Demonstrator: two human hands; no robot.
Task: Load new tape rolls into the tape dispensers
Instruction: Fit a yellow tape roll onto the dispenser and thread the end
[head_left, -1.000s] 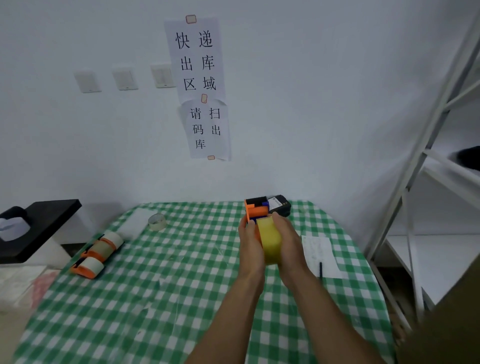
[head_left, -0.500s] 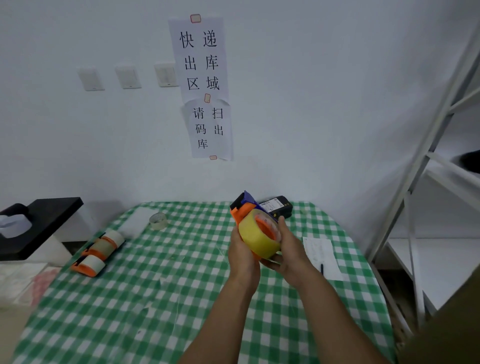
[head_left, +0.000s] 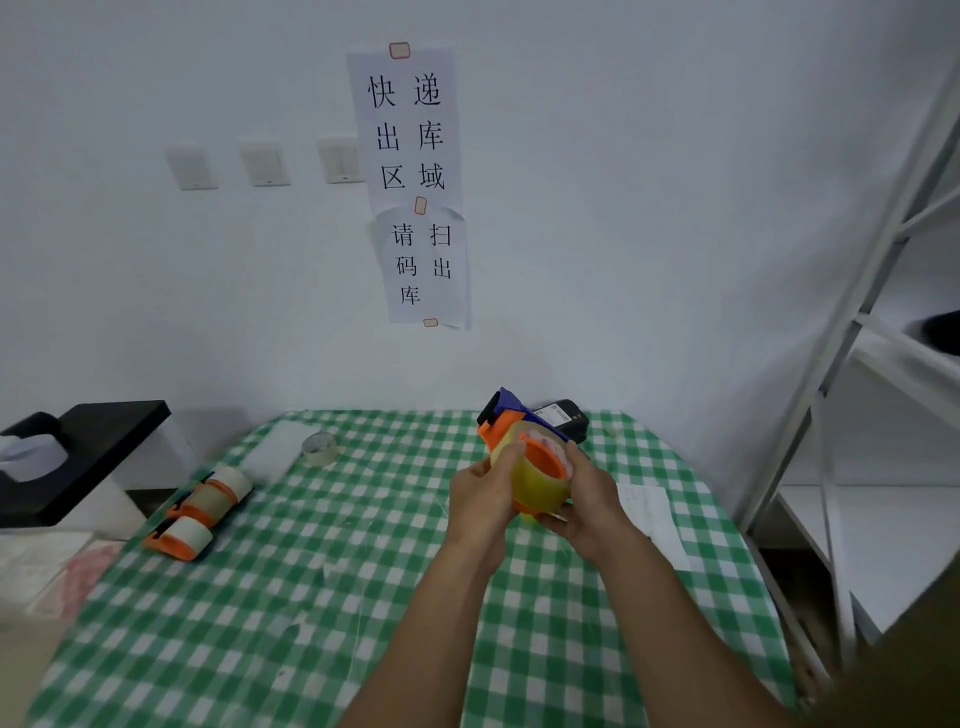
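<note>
Tape roll (head_left: 535, 486), yellow, sits on the orange hub of the tape dispenser (head_left: 500, 420). Both are up in the air above the table, between my two hands. My left hand (head_left: 480, 499) curls its fingers over the roll's near side. My right hand (head_left: 587, 501) cups roll and dispenser from the right and below, thumb on the rim. Both hands are grasping, nothing let go. My guess is this grip braces the body while the roll seats on the hub. The blue-black cutter end points up and away from me. Cannot tell if the roll is fully seated.

Below is the table (head_left: 311, 597), under a green-white checked cloth. At its far left two orange dispensers (head_left: 179, 538) lie next to each other with pale rolls on them, a small clear roll (head_left: 319, 448) near them. A black handheld scanner (head_left: 566, 418) lies behind my hands and a paper sheet (head_left: 649, 512) to their right. The white wall carries paper signs (head_left: 410, 182) and three switches (head_left: 265, 166). A metal rack (head_left: 857, 338) stands at right.
</note>
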